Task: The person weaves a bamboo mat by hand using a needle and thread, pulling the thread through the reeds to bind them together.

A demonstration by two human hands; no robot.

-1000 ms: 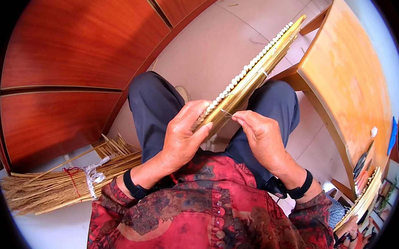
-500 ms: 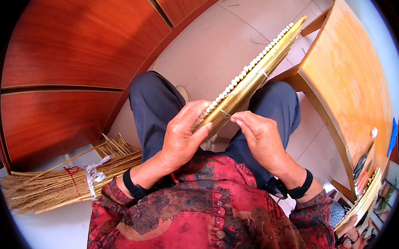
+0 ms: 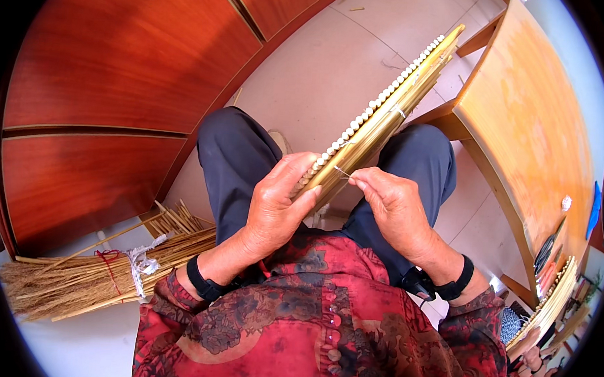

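Note:
A panel of pale yellow stalks (image 3: 375,128), laid side by side and stitched together, stands tilted across my lap, its cut round ends lined up along the left edge. Gripping its near end is my left hand (image 3: 279,197), thumb on the right face and fingers round the cut ends. My right hand (image 3: 389,202), just to the right of the panel, is closed in a pinch on a thin pale thread (image 3: 343,172) that runs to the stalks. Whether a needle is between the fingertips I cannot make out. White stitches (image 3: 401,112) show higher up on the panel.
Dry plume-tipped stalks (image 3: 75,288), tied with red string and white cloth, lie at the lower left. Red-brown cabinets (image 3: 112,65) rise on the left. A wooden table (image 3: 527,124) on the right bears scissors (image 3: 547,250) and another row of stalks (image 3: 555,297). Pink tiles (image 3: 321,61) cover the floor.
Hardly anything differs. Both hands and the stalk panel hold the same place, and the view has shifted very slightly.

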